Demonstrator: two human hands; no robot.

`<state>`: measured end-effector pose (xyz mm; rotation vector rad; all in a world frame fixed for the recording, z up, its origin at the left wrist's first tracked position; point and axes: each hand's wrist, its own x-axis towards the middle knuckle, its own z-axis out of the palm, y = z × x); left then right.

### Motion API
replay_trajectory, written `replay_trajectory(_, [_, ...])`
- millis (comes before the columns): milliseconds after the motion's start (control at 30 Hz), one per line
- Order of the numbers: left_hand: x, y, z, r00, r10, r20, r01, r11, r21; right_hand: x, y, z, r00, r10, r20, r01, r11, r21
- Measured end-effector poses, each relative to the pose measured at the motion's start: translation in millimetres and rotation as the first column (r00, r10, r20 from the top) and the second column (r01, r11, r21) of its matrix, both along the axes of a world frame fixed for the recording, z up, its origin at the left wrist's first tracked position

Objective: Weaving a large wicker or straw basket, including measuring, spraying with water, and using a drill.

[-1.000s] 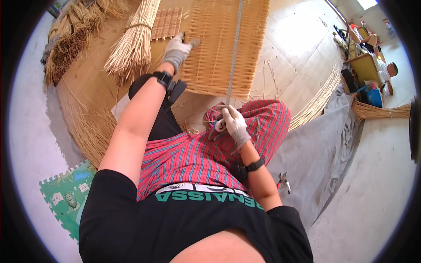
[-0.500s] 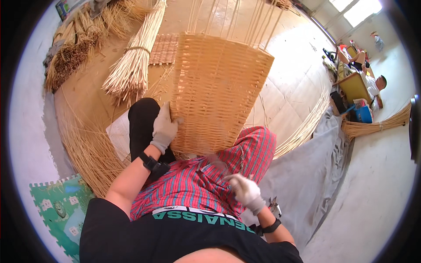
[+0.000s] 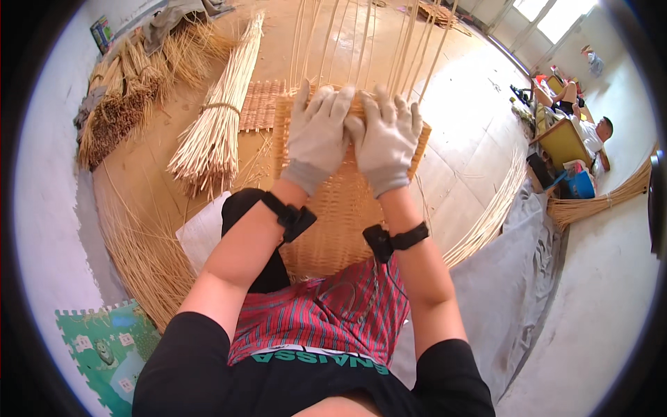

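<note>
Off-white gloved fingers (image 3: 385, 111) are lying unclenched across the far edge of a woven panel (image 3: 330, 222), its near end sitting by a striped lap (image 3: 313, 309); the right hand (image 3: 386, 144), clear of it moments ago, is now joining the left hand (image 3: 316, 142) there, doubling contact.

Daylight enters through a window (image 3: 558, 25) between one and two o'clock, its panes blown out to white. Glare bleaches the floor (image 3: 476, 87) toward one o'clock; toward eleven it looks browner and duller. Blur softens the woven panel (image 3: 326, 236) near the centre. The white wall (image 3: 52, 215) at nine o'clock bows along the round black rim.
</note>
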<state>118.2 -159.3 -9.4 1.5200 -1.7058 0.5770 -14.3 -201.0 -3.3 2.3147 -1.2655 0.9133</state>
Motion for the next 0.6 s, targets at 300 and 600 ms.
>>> replay_trajectory(300, [8,-24,-18,0.999,-0.049,0.015,0.049,0.998,-0.038,-2,-30,-27,0.994,0.094,0.058,-0.087,0.989,-0.121])
replay_trajectory(600, [4,-19,-31,0.999,-0.003,0.039,0.003,1.000,0.007,-6,-29,-44,0.986,0.113,0.127,-0.098,0.988,-0.118])
